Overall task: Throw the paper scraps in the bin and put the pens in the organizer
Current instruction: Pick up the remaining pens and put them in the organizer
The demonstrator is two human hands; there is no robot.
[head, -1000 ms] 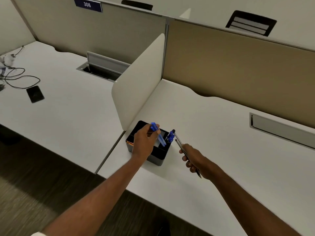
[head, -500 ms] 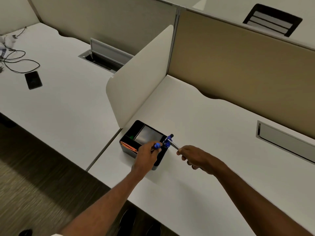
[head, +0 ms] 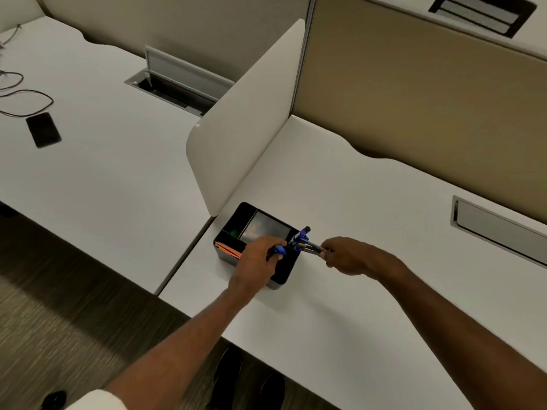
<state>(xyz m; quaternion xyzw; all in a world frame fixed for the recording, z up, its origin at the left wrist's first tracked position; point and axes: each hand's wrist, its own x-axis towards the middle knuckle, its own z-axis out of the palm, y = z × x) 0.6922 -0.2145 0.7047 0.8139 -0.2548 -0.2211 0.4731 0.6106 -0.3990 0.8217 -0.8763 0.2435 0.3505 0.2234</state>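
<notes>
Pens (head: 301, 236) stand in the black organizer (head: 233, 216), down at the table's (head: 355, 202) seven o'clock corner. Left hand (head: 257, 258) wraps a blue pen (head: 278, 250) over it; right hand (head: 349, 255) pinches more pens (head: 310, 248) at its three o'clock rim.

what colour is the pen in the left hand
Blue; the pen in the left hand shows in the head view.

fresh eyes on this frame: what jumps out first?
Both hands meet over the black organizer at the desk's near-left corner: the left hand pinches a blue pen above it, while the right hand feeds in a bundle of pens. Next, the white divider panel rising just behind, and a dark phone on the neighbouring desk, far left.
</notes>
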